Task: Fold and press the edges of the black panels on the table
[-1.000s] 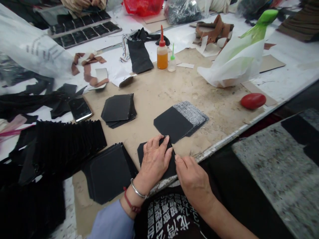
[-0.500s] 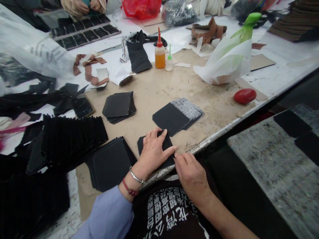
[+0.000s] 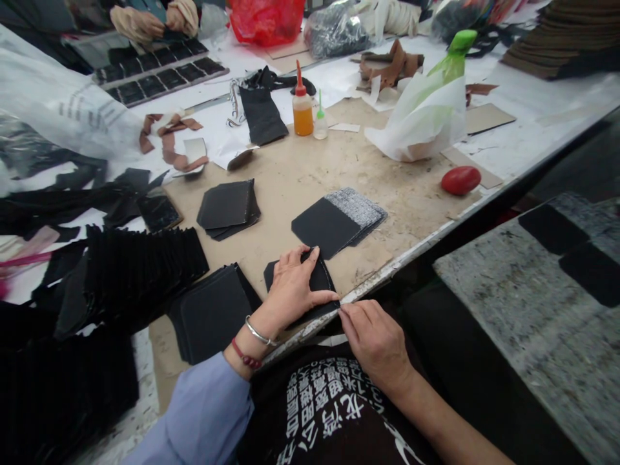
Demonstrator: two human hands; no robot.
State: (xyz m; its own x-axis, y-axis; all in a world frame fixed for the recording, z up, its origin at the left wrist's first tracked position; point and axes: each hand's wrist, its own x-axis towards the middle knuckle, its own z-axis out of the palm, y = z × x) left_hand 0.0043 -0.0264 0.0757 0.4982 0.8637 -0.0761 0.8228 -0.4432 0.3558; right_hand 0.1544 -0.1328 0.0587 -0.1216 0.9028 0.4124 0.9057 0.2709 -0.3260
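A black flat piece of leather-like material lies at the table's near edge. My left hand rests flat on it, fingers spread, covering much of the piece. At its near right corner, my right hand has thumb and fingertips pinched together on the edge; the fingertips hide exactly how the corner sits. Just beyond lies a small stack of black pieces with a speckled grey strip. To the left of my left hand is a stack of larger black pieces. Another small black stack lies farther back.
Dense black bundles crowd the left side. An orange glue bottle and a small green-tipped bottle stand mid-table. A red oval object sits near the right edge. A speckled board is at right. A co-worker's hands show at the back.
The whole view has shifted slightly, with far things now a little farther left. My right hand has drawn slightly away from my left hand, still pinching at the corner. My left hand stays on the piece.
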